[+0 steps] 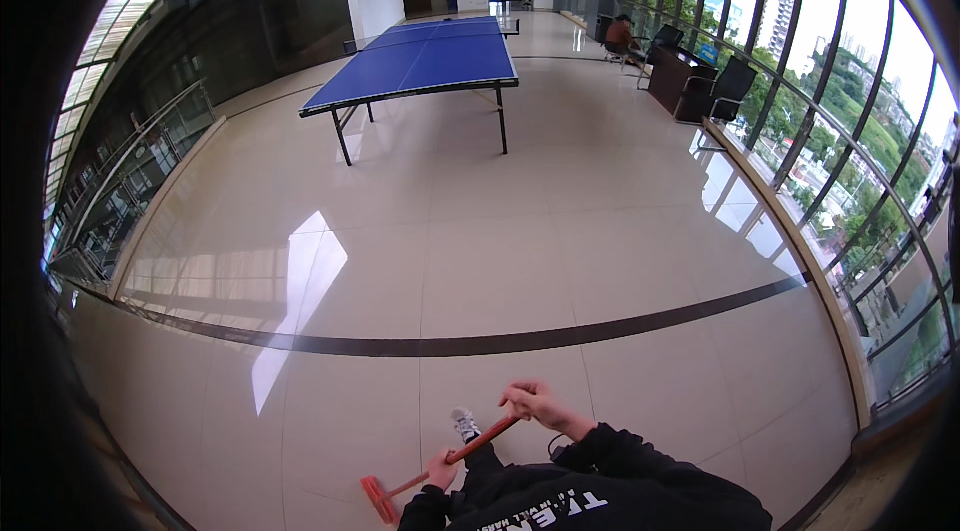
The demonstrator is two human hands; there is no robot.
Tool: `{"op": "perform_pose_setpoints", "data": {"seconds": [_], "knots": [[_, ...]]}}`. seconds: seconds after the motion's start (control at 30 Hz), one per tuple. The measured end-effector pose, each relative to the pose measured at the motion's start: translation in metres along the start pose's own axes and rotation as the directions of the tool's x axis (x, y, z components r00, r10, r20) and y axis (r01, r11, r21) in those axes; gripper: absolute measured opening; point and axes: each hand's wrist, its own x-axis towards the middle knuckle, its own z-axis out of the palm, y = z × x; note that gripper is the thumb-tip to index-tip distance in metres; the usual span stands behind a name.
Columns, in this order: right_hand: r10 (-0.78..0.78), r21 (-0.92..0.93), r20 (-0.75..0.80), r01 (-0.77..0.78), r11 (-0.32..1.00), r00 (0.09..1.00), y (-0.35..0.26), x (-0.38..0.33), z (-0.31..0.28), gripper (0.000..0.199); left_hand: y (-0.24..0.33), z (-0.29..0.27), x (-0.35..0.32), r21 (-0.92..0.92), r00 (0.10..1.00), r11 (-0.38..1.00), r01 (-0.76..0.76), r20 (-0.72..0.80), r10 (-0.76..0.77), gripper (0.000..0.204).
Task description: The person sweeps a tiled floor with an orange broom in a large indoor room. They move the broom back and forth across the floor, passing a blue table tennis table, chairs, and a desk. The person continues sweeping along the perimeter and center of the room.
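Note:
A long-handled broom with a red handle (485,440) slants across the front of my body. Its red head (378,499) is at the lower left, close to the floor; whether it touches the tiles I cannot tell. Lower on the handle, my left hand (441,469) is closed round it. My right hand (535,401) grips the handle's upper end, with the fingers curled over the top. Beside the handle, one of my feet shows in a grey and white shoe (465,423).
Ahead stands a blue table-tennis table (420,56) on dark legs. A dark stripe (430,347) crosses the glossy tiled floor (490,261). Along the right-hand windows are a brown desk (678,81), a black chair (733,89) and a seated person (622,39). A glass railing (140,181) runs along the left.

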Motion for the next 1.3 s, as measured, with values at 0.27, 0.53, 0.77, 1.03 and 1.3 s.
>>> {"op": "perform_pose_setpoints", "data": {"seconds": [0.27,0.53,0.77,1.03,1.3], "knots": [[-0.356,-0.114,-0.263,0.337,0.934,0.897,-0.081,0.046,-0.025,0.026,0.066,0.001,0.182,-0.087,0.920,0.917,-0.389,0.007,0.391,0.019],[-0.499,-0.252,-0.367,0.433,0.865,0.785,-0.098,0.116,-0.016,0.028,0.072,-0.016,0.311,-0.026,0.943,0.945,-0.326,0.067,0.327,0.013],[-0.377,-0.066,-0.334,0.378,0.924,0.864,-0.101,0.178,-0.048,0.030,0.031,-0.029,0.309,0.125,0.966,0.964,-0.236,0.138,0.219,0.020],[-0.298,0.071,-0.217,0.319,0.945,0.930,-0.076,0.226,-0.029,0.028,-0.013,-0.077,0.308,0.089,0.959,0.961,-0.263,0.136,0.250,0.017],[-0.421,-0.145,-0.405,0.398,0.906,0.812,-0.122,0.191,-0.047,0.030,0.053,-0.035,0.353,-0.136,0.884,0.905,-0.404,0.196,0.424,0.014]]}}
